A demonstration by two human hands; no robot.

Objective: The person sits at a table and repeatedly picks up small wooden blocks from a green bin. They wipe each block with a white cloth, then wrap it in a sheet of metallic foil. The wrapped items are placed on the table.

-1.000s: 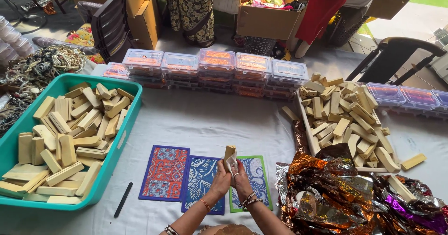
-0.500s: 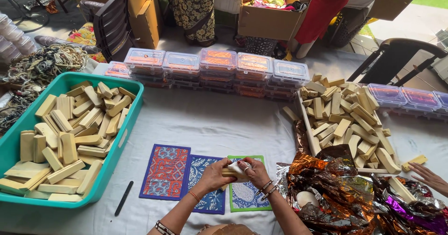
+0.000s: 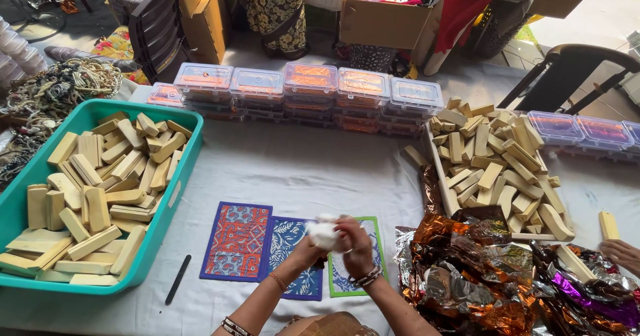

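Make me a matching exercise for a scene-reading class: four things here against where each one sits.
Things:
1. teal tub
2. black pen
3. foil wrappers
4. clear lidded boxes

Places:
a. far edge of the table, in a row
b. right of the hands
c. left side, full of pale bars
d. on the cloth beside the tub

Pairs: 1-c, 2-d, 3-b, 4-a
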